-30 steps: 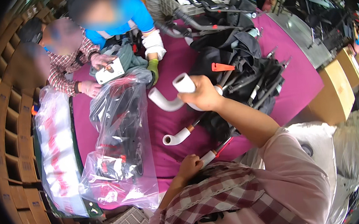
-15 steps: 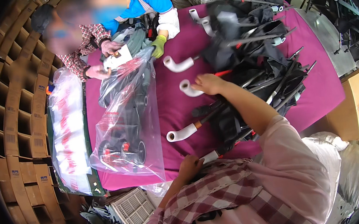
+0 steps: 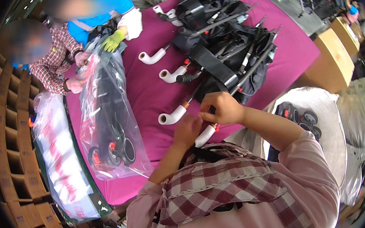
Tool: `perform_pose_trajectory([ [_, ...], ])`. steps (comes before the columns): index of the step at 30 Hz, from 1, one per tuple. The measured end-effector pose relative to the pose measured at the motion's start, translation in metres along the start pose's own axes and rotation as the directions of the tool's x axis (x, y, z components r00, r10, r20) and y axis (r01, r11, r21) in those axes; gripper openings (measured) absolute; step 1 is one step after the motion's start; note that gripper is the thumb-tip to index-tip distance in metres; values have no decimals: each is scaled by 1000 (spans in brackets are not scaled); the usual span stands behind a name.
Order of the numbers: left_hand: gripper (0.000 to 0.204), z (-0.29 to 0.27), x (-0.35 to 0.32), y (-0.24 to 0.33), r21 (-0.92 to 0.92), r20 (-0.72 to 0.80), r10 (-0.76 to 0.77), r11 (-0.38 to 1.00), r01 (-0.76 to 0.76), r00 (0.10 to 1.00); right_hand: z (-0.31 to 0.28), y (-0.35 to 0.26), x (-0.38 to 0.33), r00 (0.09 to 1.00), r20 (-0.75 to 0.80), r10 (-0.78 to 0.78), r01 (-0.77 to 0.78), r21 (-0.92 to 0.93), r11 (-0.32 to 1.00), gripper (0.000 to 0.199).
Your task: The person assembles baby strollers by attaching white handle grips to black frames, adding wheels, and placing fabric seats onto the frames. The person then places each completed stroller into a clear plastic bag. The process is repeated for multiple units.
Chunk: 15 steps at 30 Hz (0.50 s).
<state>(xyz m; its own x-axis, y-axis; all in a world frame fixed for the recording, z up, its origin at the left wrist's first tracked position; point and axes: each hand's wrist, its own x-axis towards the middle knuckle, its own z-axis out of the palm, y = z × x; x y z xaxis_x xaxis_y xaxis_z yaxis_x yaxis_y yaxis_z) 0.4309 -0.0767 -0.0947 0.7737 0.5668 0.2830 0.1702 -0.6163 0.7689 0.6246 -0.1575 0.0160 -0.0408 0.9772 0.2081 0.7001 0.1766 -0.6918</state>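
Observation:
Close in front of my body, both hands meet above a curved handle wrapped in white [image 3: 205, 136] that belongs to a folded stroller. My right hand [image 3: 223, 108] is closed, its fingers curled over something I cannot make out. Beside it, my left hand [image 3: 187, 130] reaches in with its fingertips near the right ones; blur hides its exact grip. Folded black strollers [image 3: 228, 45] lie side by side on the table, their handles pointing left. A white-wrapped handle [image 3: 173, 116] lies just beyond my left hand, with another white-wrapped handle [image 3: 171, 75] farther off.
Across the purple-covered table [image 3: 144, 96], two people handle a stroller in a clear plastic bag [image 3: 109, 109]; one wears a green glove [image 3: 113, 41]. A stack of clear bags [image 3: 64, 159] lies at left. Cartons [image 3: 327, 61] and a white sack [image 3: 322, 116] stand at right.
My right hand has come back from a farther white handle to beside my left hand. My view has shifted. The white card in a co-worker's hands no longer shows.

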Motion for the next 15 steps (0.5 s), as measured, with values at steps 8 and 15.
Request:
perform_pose_trajectory([
  [8,12,-61,160,53,317,-275,482,863,-395,832,9,-10,43,881,421,217,-136,-214,967,30],
  [15,26,-38,183,4,284,344,-47,957,-57,938,27,18,50,740,664,106,9,-167,986,26],
])
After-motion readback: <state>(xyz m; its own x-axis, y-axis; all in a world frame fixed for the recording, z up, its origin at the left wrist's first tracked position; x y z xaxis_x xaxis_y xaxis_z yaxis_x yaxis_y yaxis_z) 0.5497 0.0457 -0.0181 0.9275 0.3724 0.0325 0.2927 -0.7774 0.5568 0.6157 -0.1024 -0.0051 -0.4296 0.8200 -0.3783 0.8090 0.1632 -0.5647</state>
